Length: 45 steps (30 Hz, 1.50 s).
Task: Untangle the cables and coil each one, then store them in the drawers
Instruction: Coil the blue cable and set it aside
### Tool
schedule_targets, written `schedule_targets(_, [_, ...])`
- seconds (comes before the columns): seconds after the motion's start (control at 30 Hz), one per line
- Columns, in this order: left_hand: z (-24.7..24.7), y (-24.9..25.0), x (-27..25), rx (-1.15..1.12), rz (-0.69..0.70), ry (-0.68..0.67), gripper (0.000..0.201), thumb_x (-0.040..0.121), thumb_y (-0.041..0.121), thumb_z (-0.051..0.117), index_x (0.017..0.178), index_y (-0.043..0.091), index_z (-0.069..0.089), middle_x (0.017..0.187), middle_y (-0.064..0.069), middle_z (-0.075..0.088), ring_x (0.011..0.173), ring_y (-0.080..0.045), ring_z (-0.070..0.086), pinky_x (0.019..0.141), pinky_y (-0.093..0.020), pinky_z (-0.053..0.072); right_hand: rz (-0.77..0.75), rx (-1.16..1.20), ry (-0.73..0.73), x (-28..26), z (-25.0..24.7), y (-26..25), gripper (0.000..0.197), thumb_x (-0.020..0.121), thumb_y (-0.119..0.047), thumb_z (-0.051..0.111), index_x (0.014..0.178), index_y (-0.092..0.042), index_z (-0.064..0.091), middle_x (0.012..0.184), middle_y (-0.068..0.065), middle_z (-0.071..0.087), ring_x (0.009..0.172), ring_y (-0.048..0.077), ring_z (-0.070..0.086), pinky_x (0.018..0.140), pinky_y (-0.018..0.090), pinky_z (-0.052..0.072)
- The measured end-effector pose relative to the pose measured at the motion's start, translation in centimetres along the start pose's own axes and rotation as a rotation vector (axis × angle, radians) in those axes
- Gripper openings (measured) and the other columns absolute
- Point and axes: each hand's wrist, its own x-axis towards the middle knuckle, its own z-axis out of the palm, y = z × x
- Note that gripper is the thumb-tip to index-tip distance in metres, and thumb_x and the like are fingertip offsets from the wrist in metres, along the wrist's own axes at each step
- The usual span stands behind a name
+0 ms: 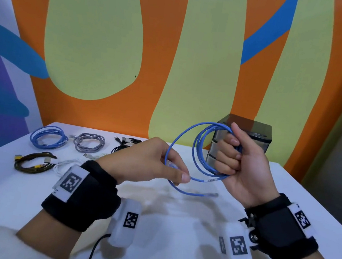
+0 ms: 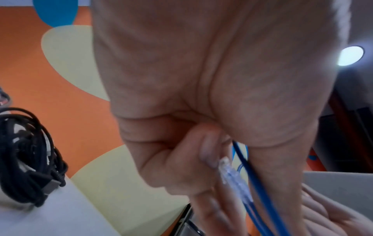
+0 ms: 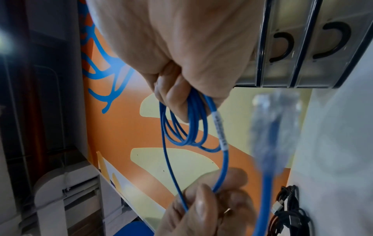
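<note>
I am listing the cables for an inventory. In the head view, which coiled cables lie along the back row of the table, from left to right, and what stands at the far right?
light blue cable → grey cable → black cable → drawer unit

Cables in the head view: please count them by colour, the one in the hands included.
Blue: 2, the cable held by the left hand and right hand, and a coil on the table.
Grey: 1.
Black: 1.
Black-yellow: 1.
White: 1.
Total: 6.
</note>
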Motion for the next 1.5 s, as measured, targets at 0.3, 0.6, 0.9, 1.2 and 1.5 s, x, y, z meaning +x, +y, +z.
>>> schedule_targets(0.3, [-1.0,-0.4,-0.4,-0.021,-0.021,-0.023,0.013,0.091,0.027,0.083,0.086,0.016,0.084,0.068,0.0,0.067,0.06,-0.015,0.046,0.061,-0.029,0.037,-0.021,0.177,-0.051,-0.3,-0.5,-1.6,0.041,0.108,-0.039,0.046,0.071,-0.023,0.046,0.053,-0.01,0.022,0.044,0.011,0.008,0.042,0.021,0.014])
schedule_targets(0.6, [-1.7,-0.9,-0.1,-0.267,-0.027,0.272,0.017,0.088,0.024,0.087,0.103,0.017,0.082,0.075,-0.008,0.071,0.057,-0.016,0.052,0.058,-0.027,0.043,-0.001,0.155,-0.02,-0.4,-0.2,-1.2,0.042,0.106,-0.039,0.043,0.068,-0.023,0.042,0.058,-0.008,0.009,0.046,0.011,0.003,0.04,0.022,0.009])
schedule_targets(0.9, [-1.2,-1.1,1.2,-0.591,0.046,0.591,0.014,0.101,0.011,0.071,0.105,0.001,0.08,0.112,-0.02,0.08,0.103,-0.021,0.08,0.102,-0.028,0.059,0.071,0.092,-0.117,-0.9,0.7,-0.6,0.038,0.101,-0.041,0.047,0.068,-0.023,0.04,0.059,-0.008,0.006,0.046,0.011,0.002,0.04,0.023,0.006])
schedule_targets(1.2, [1.1,0.4,1.2,-0.743,0.061,0.207,0.021,0.104,0.005,0.062,0.118,-0.001,0.077,0.117,-0.023,0.078,0.107,-0.03,0.075,0.093,-0.031,0.059,0.015,-0.011,-0.056,0.0,0.3,1.1,0.042,0.108,-0.046,0.043,0.076,-0.02,0.04,0.065,-0.005,0.024,0.046,0.009,0.007,0.04,0.021,0.012])
schedule_targets(1.5, [1.3,0.9,1.0,-0.775,0.014,0.198,0.026,0.1,0.003,0.054,0.104,0.01,0.078,0.109,-0.021,0.078,0.086,-0.02,0.071,0.086,-0.035,0.05,-0.224,-0.401,0.173,0.4,0.7,2.4,0.042,0.109,-0.047,0.046,0.081,-0.016,0.042,0.081,-0.001,0.04,0.054,0.012,0.026,0.044,0.02,0.027])
